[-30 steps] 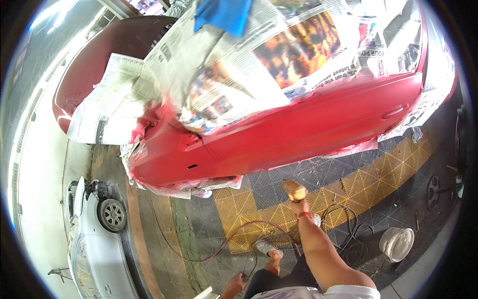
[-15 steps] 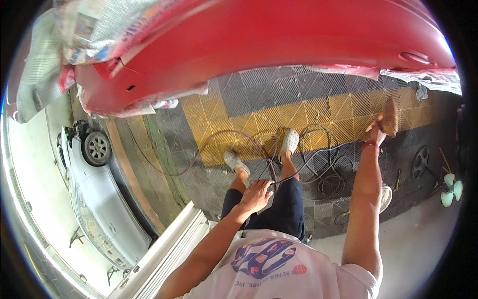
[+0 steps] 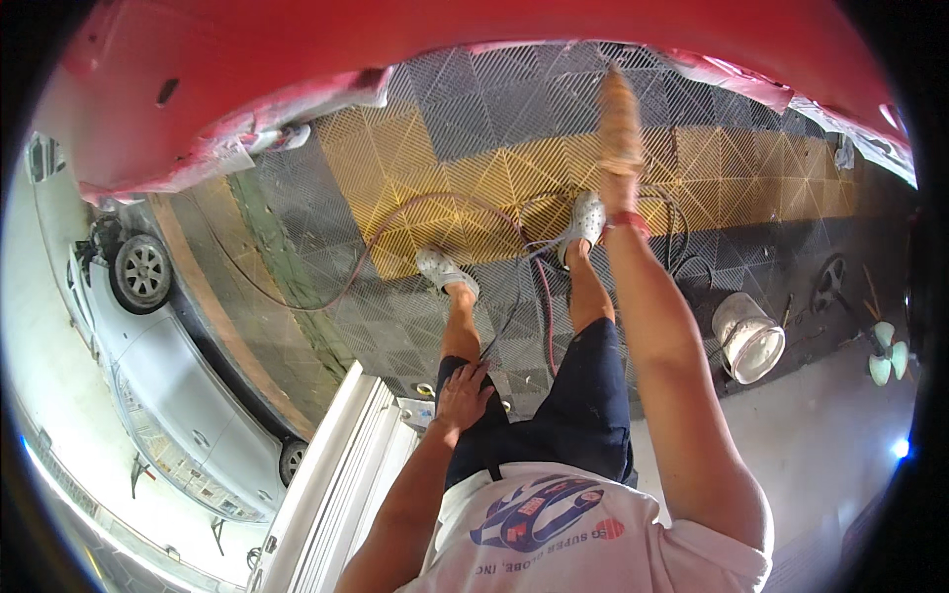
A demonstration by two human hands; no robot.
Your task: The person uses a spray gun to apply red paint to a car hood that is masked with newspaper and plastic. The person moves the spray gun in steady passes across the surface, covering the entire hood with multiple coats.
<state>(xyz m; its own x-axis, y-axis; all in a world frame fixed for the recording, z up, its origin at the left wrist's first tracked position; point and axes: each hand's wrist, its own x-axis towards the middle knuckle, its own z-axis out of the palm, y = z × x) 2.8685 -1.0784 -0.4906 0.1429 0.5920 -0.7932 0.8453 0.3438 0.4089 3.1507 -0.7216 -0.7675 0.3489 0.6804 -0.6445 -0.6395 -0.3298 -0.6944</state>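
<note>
My right hand [image 3: 620, 138] reaches out below the lower edge of a red car body panel [image 3: 445, 35], a red band round its wrist. Motion smears the hand into a long orange-brown streak, so its fingers and anything in them cannot be made out. Low over my left thigh is my left hand [image 3: 463, 395]. A thin dark cable [image 3: 511, 318] runs up from the floor to its fingertips, which appear closed on it. Newspaper and red-stained masking [image 3: 267, 119] hang along the panel's lower edge.
A reddish hose [image 3: 376, 237] and dark cables loop over the yellow and grey floor tiles [image 3: 474, 109] round my feet. A white bucket [image 3: 748, 336] stands right, near a green-bladed fan [image 3: 887, 354]. A silver car [image 3: 188, 385] and a white shutter-like panel [image 3: 336, 474] are left.
My right hand has swung left and farther out toward the panel. The left hand has moved left onto my thigh, the cable following. The view has shifted, and the bucket now shows.
</note>
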